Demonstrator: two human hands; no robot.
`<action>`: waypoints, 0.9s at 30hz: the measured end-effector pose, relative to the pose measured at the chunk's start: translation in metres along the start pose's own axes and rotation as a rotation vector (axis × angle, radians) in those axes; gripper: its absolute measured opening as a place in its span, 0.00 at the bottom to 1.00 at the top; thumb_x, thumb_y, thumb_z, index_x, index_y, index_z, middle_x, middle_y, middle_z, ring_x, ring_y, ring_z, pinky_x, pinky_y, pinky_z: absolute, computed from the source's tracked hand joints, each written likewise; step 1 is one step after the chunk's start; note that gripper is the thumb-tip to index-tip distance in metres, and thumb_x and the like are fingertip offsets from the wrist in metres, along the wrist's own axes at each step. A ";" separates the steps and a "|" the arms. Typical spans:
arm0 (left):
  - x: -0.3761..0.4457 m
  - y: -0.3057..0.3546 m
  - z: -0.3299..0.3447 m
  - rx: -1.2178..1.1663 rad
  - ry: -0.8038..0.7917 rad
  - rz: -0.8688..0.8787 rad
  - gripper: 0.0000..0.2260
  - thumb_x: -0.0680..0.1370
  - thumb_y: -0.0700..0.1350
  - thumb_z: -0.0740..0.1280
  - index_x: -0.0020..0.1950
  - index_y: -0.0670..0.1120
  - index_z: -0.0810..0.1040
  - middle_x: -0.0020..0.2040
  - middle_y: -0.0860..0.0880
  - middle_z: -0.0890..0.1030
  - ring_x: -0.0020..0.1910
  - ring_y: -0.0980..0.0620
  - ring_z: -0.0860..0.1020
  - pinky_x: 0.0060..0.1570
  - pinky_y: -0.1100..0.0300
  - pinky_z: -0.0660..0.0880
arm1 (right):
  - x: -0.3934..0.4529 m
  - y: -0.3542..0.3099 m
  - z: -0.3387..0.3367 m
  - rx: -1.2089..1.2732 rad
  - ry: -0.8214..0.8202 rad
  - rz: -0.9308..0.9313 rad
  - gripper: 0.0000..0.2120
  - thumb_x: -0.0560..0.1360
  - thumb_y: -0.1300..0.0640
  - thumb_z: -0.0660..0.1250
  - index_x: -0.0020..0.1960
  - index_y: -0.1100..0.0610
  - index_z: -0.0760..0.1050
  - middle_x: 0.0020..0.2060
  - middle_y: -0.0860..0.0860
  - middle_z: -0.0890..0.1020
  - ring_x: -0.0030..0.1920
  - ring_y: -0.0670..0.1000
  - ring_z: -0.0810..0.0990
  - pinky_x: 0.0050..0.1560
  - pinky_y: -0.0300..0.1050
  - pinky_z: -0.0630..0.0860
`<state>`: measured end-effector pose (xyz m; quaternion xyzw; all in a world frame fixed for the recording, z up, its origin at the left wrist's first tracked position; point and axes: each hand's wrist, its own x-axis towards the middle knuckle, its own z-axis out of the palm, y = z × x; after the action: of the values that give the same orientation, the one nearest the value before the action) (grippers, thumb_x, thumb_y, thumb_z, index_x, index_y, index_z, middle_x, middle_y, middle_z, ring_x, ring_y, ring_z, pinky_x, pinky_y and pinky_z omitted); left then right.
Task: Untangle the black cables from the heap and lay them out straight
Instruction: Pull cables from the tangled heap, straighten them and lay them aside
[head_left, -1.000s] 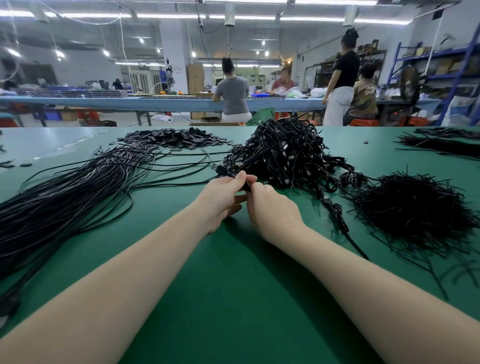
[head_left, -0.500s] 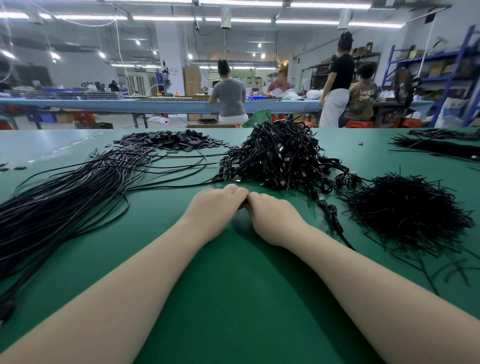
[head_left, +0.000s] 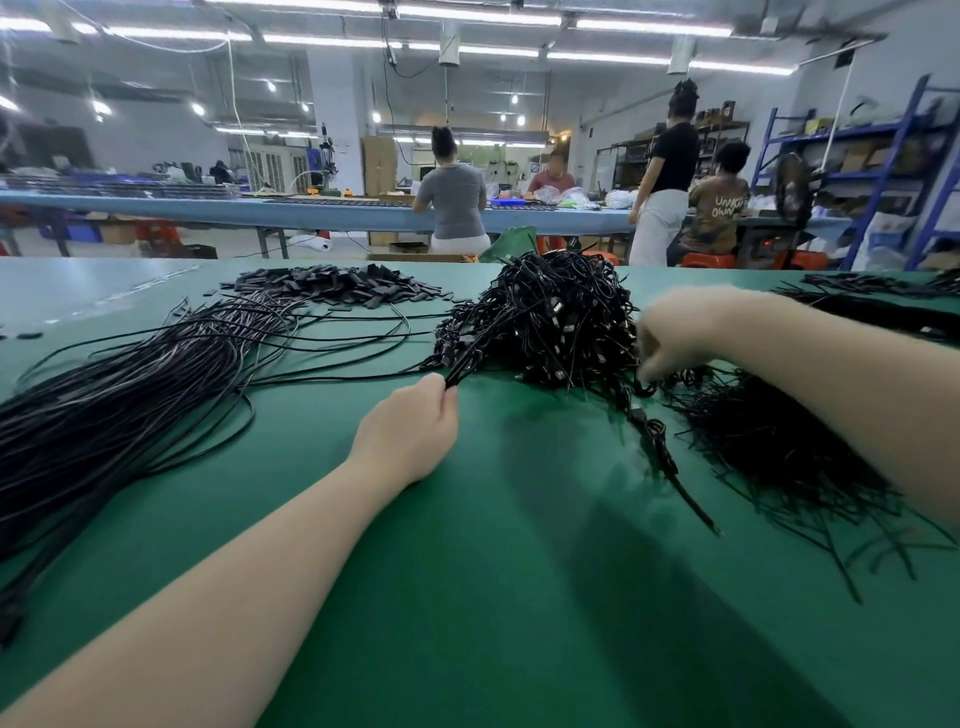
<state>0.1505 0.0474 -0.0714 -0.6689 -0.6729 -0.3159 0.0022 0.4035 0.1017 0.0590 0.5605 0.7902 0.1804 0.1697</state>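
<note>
Left hand (head_left: 410, 431): your fingers pinch a few cables (head_left: 470, 358) running up into the heap (head_left: 550, 317) just beyond.
Right hand (head_left: 675, 332): blurred at the heap's right edge; grip unclear.
Straightened cables (head_left: 130, 384): far left on table (head_left: 519, 597).

A tangled heap (head_left: 550, 317) of thin black cables sits mid-surface. Straightened cables (head_left: 130, 395) lie fanned out at left.

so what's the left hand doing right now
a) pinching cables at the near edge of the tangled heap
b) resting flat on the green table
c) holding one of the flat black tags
a: the left hand pinches a few black cables running from the heap.
</note>
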 end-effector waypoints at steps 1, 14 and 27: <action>0.000 0.001 0.001 0.015 -0.001 0.008 0.15 0.83 0.51 0.52 0.38 0.48 0.61 0.35 0.49 0.72 0.37 0.42 0.72 0.35 0.53 0.63 | -0.004 0.008 0.009 -0.009 -0.095 -0.017 0.20 0.73 0.41 0.67 0.56 0.54 0.80 0.49 0.48 0.83 0.47 0.49 0.80 0.43 0.40 0.76; -0.002 0.004 -0.001 0.036 -0.029 -0.005 0.16 0.83 0.52 0.50 0.37 0.49 0.59 0.33 0.51 0.69 0.36 0.43 0.70 0.35 0.53 0.61 | -0.019 0.023 0.059 -0.034 0.003 0.061 0.05 0.70 0.49 0.72 0.46 0.45 0.81 0.43 0.43 0.80 0.43 0.49 0.79 0.34 0.38 0.73; 0.011 -0.013 0.005 -0.314 -0.090 -0.067 0.14 0.82 0.55 0.53 0.40 0.54 0.72 0.36 0.52 0.76 0.33 0.50 0.71 0.37 0.55 0.69 | -0.017 -0.076 0.014 0.986 0.800 -0.076 0.04 0.73 0.58 0.71 0.48 0.52 0.82 0.37 0.44 0.82 0.35 0.41 0.79 0.38 0.35 0.77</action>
<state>0.1395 0.0607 -0.0763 -0.6516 -0.6366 -0.3867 -0.1433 0.3523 0.0631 0.0119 0.4335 0.8022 -0.0156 -0.4103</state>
